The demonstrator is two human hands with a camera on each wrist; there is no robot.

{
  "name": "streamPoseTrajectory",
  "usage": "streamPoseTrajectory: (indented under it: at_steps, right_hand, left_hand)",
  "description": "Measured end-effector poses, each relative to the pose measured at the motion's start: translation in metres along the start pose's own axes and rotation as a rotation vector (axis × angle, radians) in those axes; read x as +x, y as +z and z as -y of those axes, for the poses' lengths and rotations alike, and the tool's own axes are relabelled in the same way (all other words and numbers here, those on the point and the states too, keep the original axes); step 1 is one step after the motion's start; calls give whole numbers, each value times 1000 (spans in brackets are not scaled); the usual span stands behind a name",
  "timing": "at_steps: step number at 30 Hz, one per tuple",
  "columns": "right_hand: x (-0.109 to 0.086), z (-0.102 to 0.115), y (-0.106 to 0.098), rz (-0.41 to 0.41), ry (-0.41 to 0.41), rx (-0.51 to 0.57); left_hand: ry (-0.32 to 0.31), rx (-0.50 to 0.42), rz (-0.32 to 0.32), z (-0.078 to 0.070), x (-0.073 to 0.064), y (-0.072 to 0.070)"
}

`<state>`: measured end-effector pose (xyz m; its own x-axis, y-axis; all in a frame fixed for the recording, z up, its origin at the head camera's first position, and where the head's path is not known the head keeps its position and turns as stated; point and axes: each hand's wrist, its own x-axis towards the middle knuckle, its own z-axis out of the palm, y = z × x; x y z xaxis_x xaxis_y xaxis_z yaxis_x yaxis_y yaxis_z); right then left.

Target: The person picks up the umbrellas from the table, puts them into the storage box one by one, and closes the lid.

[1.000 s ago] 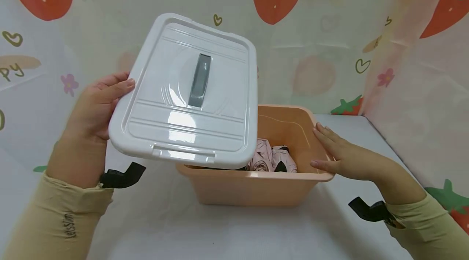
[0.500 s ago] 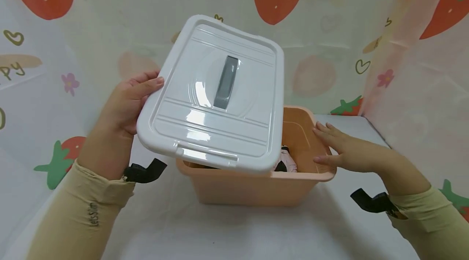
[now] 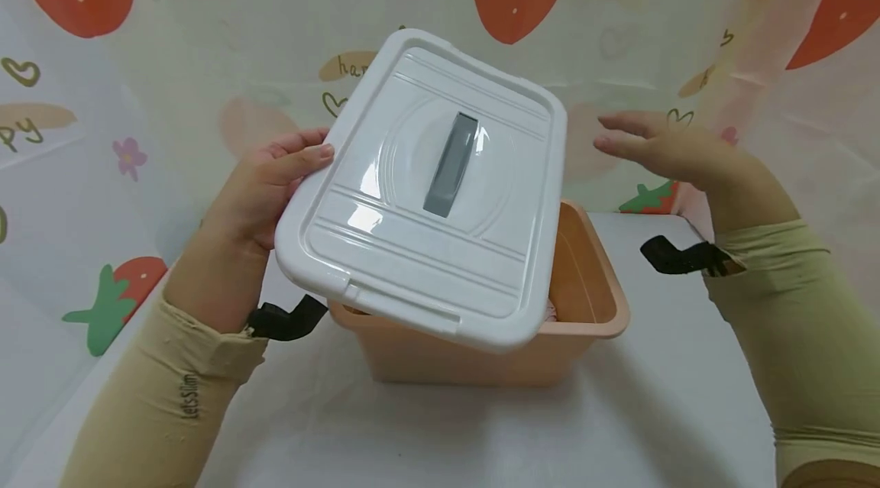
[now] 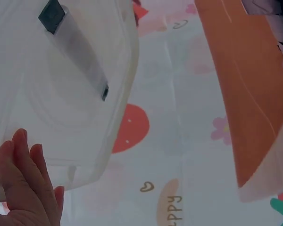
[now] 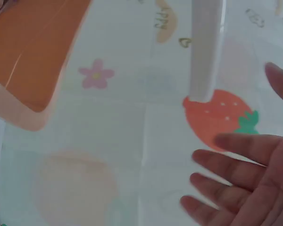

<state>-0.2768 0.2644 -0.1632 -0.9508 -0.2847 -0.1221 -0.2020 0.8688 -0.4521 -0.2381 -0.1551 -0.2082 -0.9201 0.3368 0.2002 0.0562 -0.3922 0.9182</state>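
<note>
My left hand [image 3: 271,182] grips the left edge of a white plastic lid [image 3: 406,244], thumb on top and fingers underneath. The lid has a grey handle [image 3: 451,165] and is held tilted above an orange storage box [image 3: 474,362], covering most of its opening. In the left wrist view the fingers [image 4: 26,183] lie against the lid's underside. My right hand [image 3: 670,144] is raised in the air to the right of the lid, touching nothing, its fingers spread in the right wrist view. A little pink fabric [image 3: 551,312] shows inside the box; the rest is hidden.
The box stands on a white-covered table [image 3: 412,434]. Behind it hangs a backdrop cloth [image 3: 605,37] printed with strawberries, and another printed cloth [image 3: 818,190] rises along the right side.
The lid has moved to the right in my left hand, covering more of the box. My right hand has left the box's right rim and risen beside the lid.
</note>
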Motion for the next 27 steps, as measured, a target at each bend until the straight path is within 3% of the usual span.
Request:
streamPoseTrajectory:
  at_steps: [5, 12, 18, 27]
  right_hand:
    - [29, 8, -7, -73, -27, 87]
    - [54, 10, -3, -80, -37, 241]
    - [63, 5, 1, -99, -79, 375]
    - [64, 7, 8, -186, -11, 528]
  left_hand:
    - [-9, 2, 17, 2, 2, 5]
    - [-23, 26, 37, 6, 3, 8]
    - [-20, 36, 59, 7, 3, 6]
    - [-42, 29, 62, 7, 2, 2]
